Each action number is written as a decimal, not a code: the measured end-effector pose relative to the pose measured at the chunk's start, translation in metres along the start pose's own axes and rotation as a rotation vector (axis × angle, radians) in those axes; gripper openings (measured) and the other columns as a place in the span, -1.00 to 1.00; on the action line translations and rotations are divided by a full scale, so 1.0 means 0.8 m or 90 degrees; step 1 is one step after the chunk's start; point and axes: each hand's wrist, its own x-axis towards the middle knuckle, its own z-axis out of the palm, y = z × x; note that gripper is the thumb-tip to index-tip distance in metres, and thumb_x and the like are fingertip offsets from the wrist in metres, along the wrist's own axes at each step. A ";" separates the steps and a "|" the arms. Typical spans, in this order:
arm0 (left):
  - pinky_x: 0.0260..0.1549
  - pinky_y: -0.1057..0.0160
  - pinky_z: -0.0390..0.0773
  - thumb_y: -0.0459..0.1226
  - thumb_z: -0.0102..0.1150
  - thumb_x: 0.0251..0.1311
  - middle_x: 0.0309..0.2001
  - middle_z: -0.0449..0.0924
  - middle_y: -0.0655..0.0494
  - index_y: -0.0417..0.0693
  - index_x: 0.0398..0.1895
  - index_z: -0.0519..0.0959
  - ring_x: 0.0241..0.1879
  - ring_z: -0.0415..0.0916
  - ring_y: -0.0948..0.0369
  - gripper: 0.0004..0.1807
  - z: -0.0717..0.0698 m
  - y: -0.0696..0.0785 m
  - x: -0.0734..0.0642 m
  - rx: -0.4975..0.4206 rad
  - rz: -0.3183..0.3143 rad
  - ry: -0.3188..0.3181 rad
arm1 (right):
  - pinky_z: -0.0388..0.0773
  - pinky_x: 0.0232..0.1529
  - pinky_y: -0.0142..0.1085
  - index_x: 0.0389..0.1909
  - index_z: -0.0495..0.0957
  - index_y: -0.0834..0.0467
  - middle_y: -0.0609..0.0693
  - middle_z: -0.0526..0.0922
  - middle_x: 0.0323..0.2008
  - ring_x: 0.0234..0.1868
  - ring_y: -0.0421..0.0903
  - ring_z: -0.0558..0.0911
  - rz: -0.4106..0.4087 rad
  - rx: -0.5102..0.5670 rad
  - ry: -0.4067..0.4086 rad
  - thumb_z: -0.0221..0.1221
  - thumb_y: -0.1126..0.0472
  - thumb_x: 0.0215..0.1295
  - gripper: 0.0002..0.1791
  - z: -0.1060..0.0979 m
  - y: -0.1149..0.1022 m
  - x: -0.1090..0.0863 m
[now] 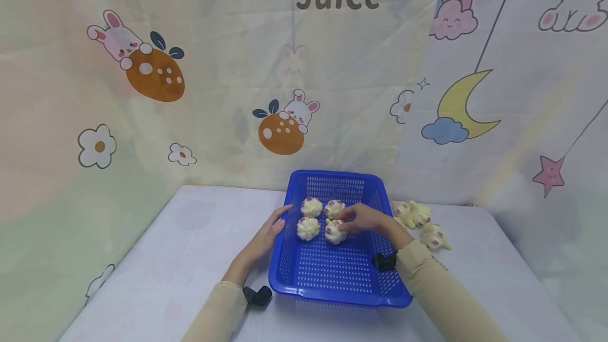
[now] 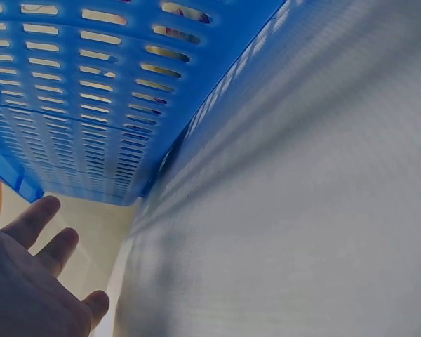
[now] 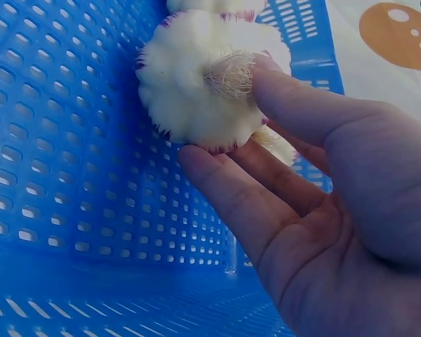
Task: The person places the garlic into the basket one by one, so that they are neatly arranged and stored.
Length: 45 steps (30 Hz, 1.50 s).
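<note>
A blue plastic basket (image 1: 353,297) with slotted walls stands on the table, with several garlic bulbs in its far left part, such as a white one (image 1: 308,228) in the left column. My right hand (image 1: 364,217) reaches inside and pinches the front right garlic bulb (image 1: 335,232) between thumb and fingers. In the right wrist view, that garlic bulb (image 3: 196,84) shows its dry roots beside the thumb and purple tips around its edge. Along the basket's left rim lies my left hand (image 1: 260,240), its fingers extended; the left wrist view shows these fingers spread near the slotted wall (image 2: 91,91).
Several more garlic bulbs lie on the table right of the basket, one (image 1: 433,236) nearer the front. The white-covered table (image 1: 199,247) ends at a printed curtain (image 1: 228,136) behind and at both sides. Each wrist wears a black camera.
</note>
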 end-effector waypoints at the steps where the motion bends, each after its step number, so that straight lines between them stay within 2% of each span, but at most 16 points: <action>1: 0.26 -0.22 0.17 -0.25 -0.44 0.45 0.48 -0.06 -0.18 0.00 0.47 0.03 0.40 0.04 -0.25 -0.47 0.001 -0.002 0.001 0.006 -0.001 0.003 | 0.62 -0.10 -0.14 0.07 0.54 0.29 0.27 0.53 0.13 -0.09 0.00 0.67 0.000 0.005 -0.002 0.22 0.20 0.25 -0.60 0.000 0.000 0.000; 10: 0.25 -0.23 0.19 -0.15 -0.41 0.45 0.47 -0.01 -0.13 0.08 0.46 0.05 0.38 0.10 -0.21 -0.48 0.003 -0.006 0.003 0.012 0.011 0.007 | 0.60 -0.04 -0.11 0.10 0.53 0.29 0.22 0.57 0.09 0.00 0.02 0.63 -0.001 0.036 -0.004 0.21 0.21 0.26 -0.59 -0.002 -0.001 -0.003; 13: 0.25 -0.20 0.21 -0.16 -0.41 0.45 0.47 0.00 -0.13 0.13 0.45 0.06 0.38 0.12 -0.19 -0.49 0.003 -0.007 0.003 0.011 0.013 0.007 | 0.60 -0.03 -0.13 0.11 0.51 0.31 0.25 0.55 0.11 0.03 0.03 0.62 -0.007 0.040 -0.003 0.20 0.20 0.27 -0.58 -0.004 0.000 -0.003; 17: 0.24 -0.18 0.21 -0.21 -0.44 0.45 0.47 -0.02 -0.16 0.09 0.46 0.04 0.38 0.12 -0.20 -0.48 0.003 -0.008 0.004 0.013 0.012 0.003 | 0.58 0.00 -0.12 0.12 0.50 0.32 0.24 0.56 0.11 0.03 0.04 0.62 -0.015 0.043 -0.006 0.21 0.17 0.26 -0.55 -0.005 0.001 -0.002; 26: 0.22 -0.22 0.23 -0.31 -0.43 0.41 0.44 -0.08 -0.36 -0.19 0.46 -0.02 0.35 0.08 -0.32 -0.45 0.004 0.025 -0.004 -0.007 0.019 -0.012 | 0.54 0.05 -0.10 0.13 0.51 0.25 0.15 0.58 0.11 0.10 0.10 0.57 -0.070 -0.075 -0.017 0.31 0.12 0.15 -0.47 -0.004 0.003 0.000; 35: 0.18 -0.09 0.33 -0.20 -0.42 0.45 0.44 -0.02 -0.26 0.06 0.46 0.03 0.32 0.19 -0.26 -0.48 0.002 -0.009 0.002 0.001 0.019 0.009 | 0.55 0.03 -0.11 0.08 0.54 0.26 0.14 0.62 0.05 0.05 0.07 0.60 -0.132 -0.124 -0.026 0.33 0.20 0.11 -0.51 -0.001 0.002 0.001; 40: 0.18 -0.05 0.31 -0.23 -0.44 0.45 0.44 -0.02 -0.30 -0.02 0.47 0.01 0.32 0.19 -0.25 -0.47 0.001 0.001 0.000 -0.007 0.013 -0.001 | 0.55 0.02 -0.12 0.09 0.53 0.25 0.11 0.63 0.04 0.06 0.08 0.60 -0.122 -0.143 -0.009 0.34 0.20 0.10 -0.50 0.001 0.002 0.001; 43: 0.20 -0.13 0.28 -0.24 -0.44 0.45 0.45 -0.03 -0.27 -0.02 0.47 0.01 0.34 0.16 -0.25 -0.47 0.001 0.003 0.000 -0.009 0.002 0.001 | 0.55 0.03 -0.11 0.06 0.55 0.21 0.08 0.65 0.00 0.03 0.05 0.61 -0.106 -0.155 0.005 0.35 0.17 0.09 -0.52 0.001 0.001 0.001; 45: 0.21 -0.16 0.28 -0.20 -0.44 0.46 0.46 -0.02 -0.20 0.08 0.47 0.03 0.35 0.17 -0.21 -0.48 0.001 -0.009 0.001 0.002 0.001 0.009 | 0.55 0.02 -0.12 0.03 0.57 0.17 0.04 0.67 -0.04 0.00 0.01 0.62 -0.094 -0.164 0.014 0.36 0.14 0.08 -0.54 0.000 0.001 0.002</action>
